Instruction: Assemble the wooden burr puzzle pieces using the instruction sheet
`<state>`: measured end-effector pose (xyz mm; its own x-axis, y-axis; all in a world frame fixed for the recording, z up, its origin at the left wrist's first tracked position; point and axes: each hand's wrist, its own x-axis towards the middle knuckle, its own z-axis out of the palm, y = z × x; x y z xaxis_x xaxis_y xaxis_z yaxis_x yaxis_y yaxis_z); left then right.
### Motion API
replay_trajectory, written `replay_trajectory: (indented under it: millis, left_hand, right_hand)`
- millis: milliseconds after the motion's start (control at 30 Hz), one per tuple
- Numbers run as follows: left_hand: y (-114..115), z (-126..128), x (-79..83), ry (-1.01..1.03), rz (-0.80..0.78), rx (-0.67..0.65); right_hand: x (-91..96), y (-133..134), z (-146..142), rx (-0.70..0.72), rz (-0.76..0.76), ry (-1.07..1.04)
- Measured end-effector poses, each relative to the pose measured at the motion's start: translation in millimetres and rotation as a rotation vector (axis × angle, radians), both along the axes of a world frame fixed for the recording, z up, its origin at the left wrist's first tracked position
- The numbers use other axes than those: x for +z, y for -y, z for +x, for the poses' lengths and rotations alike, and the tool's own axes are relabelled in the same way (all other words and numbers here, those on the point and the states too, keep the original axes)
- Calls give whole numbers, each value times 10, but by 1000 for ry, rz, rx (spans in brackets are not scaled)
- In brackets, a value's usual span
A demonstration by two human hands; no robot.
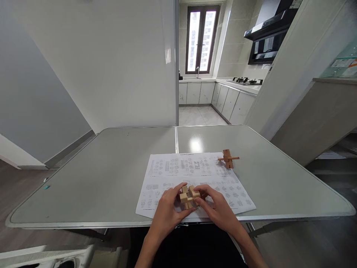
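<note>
A light wooden interlocking puzzle point(187, 198) made of several blocks is held over the front part of a printed sheet point(156, 182). My left hand point(169, 208) grips it from the left, with the thumb under its front and the fingers at its far left side. From the right, my right hand point(216, 206) pinches the blocks between thumb and fingers. The sheet carries rows of small line diagrams. A brown wooden puzzle point(227, 159) with crossed pieces rests at the sheet's far right corner, away from both hands.
The pale table point(111, 178) has a metal rim and a seam point(176, 139) down its middle. A small teal object point(47, 187) lies near its left edge. Part of a white chair point(69, 257) shows at the lower left. Beyond the table is a kitchen with a stove point(247, 80).
</note>
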<state>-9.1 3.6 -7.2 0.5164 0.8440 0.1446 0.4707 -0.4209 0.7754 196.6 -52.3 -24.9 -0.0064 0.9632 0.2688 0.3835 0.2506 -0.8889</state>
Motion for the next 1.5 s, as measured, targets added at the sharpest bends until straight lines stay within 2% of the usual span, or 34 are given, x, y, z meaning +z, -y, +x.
replay_trajectory:
  millis: [333, 800, 1100, 1500]
  left_hand:
    - [17, -12, 50, 11, -6, -92]
    - [10, -18, 107, 160, -199, -151]
    - [15, -30, 89, 164, -193, -172]
    - [31, -33, 147, 154, -231, -222]
  right_hand:
    - [23, 16, 17, 20, 1, 11]
    - [20, 11, 14, 19, 8, -13]
    - [14, 18, 9, -3, -28, 19]
    - [76, 25, -3, 46, -43, 11]
